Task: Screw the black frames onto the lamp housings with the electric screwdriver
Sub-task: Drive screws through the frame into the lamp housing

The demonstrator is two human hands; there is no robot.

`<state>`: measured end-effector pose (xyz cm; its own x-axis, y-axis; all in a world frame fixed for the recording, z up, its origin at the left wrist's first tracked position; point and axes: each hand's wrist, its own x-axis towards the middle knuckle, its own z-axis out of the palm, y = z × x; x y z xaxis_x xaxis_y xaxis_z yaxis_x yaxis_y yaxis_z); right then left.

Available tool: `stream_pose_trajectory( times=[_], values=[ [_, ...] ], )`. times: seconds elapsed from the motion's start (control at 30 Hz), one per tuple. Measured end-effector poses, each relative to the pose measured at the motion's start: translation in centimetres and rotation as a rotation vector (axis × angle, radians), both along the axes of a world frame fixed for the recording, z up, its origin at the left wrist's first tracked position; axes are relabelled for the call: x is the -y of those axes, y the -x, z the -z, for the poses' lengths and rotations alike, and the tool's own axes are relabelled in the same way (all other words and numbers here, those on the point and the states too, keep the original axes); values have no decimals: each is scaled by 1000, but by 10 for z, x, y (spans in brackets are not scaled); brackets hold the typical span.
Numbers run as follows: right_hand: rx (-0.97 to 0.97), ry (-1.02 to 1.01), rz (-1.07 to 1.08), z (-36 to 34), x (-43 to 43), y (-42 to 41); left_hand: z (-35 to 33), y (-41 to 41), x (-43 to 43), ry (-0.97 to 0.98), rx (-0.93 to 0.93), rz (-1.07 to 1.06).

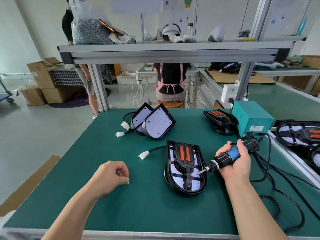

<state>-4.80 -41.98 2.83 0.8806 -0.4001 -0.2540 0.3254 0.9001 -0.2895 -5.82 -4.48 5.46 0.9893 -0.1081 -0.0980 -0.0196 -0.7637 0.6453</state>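
Green mat [103, 144] holds spare housings [158, 124], teal box [251, 116].

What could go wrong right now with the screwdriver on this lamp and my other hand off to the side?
The left hand pinches a small screw off on the mat, so nothing steadies the lamp housing; it may shift under the electric screwdriver. The bit comes in at a slant beside the black frame and could slip onto the LED board. The cord loops by the right hand and might snag.
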Motion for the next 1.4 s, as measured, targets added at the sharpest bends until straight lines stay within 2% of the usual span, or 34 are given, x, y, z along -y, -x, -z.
stream_pose_trajectory(
  times=[0.43, 0.5, 0.57, 0.7, 0.8, 1.0, 1.2, 1.4],
  values=[
    [-3, -30, -19, -1, -1, 0, -4, 7, 13, -285, 52, 143],
    [-3, -37, -20, -2, -1, 0, -9, 9, 19, -207, 67, 140],
    [-1, -55, -10, -4, -2, 1, -16, 10, 31, -13, 77, 98],
    [10, -92, 7, -4, 0, 1, -34, 11, 76, 501, 19, 35],
    [29, -130, 15, -4, 3, 1, -41, 11, 117, 685, -31, 72],
    [52, -220, 64, -5, 9, 1, -27, 15, 179, 731, -91, 104],
    [70, -296, 79, -6, 17, -1, -13, 16, 196, 686, -18, 72],
    [66, -287, 68, -6, 16, -3, -13, 16, 205, 692, -56, 94]
  ],
)
